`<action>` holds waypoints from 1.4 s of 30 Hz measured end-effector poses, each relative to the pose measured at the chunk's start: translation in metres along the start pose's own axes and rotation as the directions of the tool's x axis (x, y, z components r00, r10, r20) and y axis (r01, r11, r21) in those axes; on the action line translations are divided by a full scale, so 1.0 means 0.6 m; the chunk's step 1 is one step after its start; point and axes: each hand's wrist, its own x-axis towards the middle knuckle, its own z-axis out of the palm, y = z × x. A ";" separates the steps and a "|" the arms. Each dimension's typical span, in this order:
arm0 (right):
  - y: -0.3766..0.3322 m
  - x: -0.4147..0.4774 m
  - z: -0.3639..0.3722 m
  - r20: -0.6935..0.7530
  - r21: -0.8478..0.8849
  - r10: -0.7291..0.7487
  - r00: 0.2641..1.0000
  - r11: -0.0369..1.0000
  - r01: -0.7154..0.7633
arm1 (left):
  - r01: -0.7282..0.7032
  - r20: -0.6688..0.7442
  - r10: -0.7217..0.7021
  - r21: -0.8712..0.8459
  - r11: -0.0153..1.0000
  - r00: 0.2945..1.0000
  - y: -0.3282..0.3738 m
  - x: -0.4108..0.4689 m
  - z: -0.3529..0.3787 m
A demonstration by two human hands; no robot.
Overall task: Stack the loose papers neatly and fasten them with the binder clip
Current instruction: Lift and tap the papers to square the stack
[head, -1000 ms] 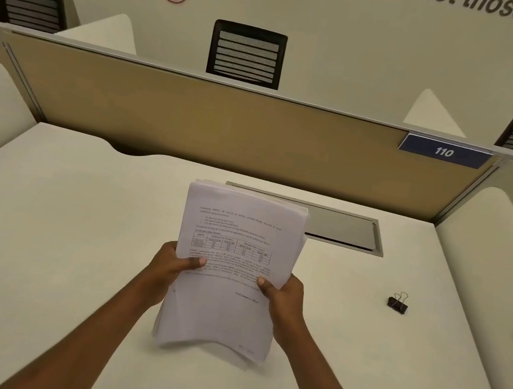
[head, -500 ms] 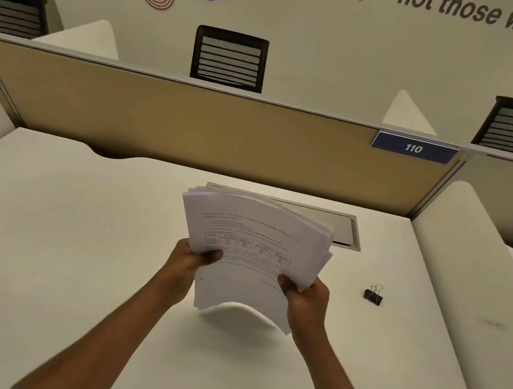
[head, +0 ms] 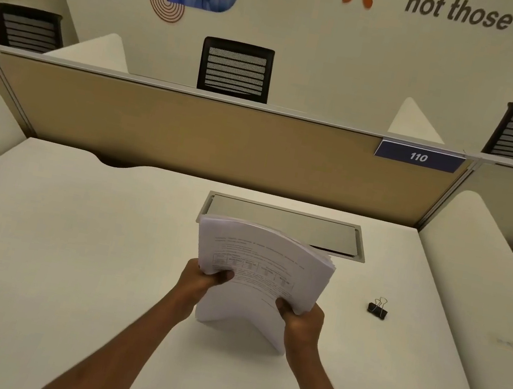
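On the far side of the room, a cream wall [head: 306, 50] carries dark lettering, a blue-and-pink flower print and an orange motif, and three black mesh-backed office chairs [head: 235, 68] stand against it behind a tan fabric partition with a silver top rail [head: 190, 135]. A small navy plaque reading 110 [head: 419, 157] sits at the partition's right end. In front of it spreads the broad white desk [head: 53, 245], flanked by rounded white side dividers, with a brushed-metal cable hatch [head: 294, 226] set flush into its back edge.

The thick stack of white printed papers [head: 265, 263] stands nearly upright at the middle of the desk, its lower edge down at the surface and its top tipped away toward the hatch. The front sheet shows lines of small text and a ruled table, too faint to read. The stack bows outward across its width, and the sheet edges fan unevenly at the upper right corner, so the pile is not yet square.

The person's left hand [head: 199, 281] grips the left edge, thumb pressed on the front sheet and fingers curled behind. The right hand [head: 303, 321] pinches the lower right edge likewise, thumb in front, fingers wrapped around the back.

The small black binder clip with silver wire handles [head: 378, 309] lies on the desk to the right of the stack, well apart from both hands, untouched.
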 end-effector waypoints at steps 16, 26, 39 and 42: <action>0.002 -0.003 -0.002 0.005 0.031 0.004 1.000 0.999 -0.004 | -0.010 0.000 0.010 0.020 1.000 1.000 -0.007 -0.017 0.002; 0.007 0.004 -0.010 0.034 -0.001 -0.046 0.998 0.999 0.046 | -0.350 -0.196 0.349 0.034 0.936 0.916 0.111 -0.003 0.028; 0.016 0.012 -0.014 0.052 -0.033 -0.083 0.995 0.996 0.085 | -0.301 -0.414 0.327 0.129 0.945 0.849 0.139 0.009 0.059; 0.016 0.012 -0.014 0.057 -0.035 -0.091 0.994 0.995 0.093 | -0.267 -0.413 0.295 0.125 0.955 0.862 0.139 0.011 0.059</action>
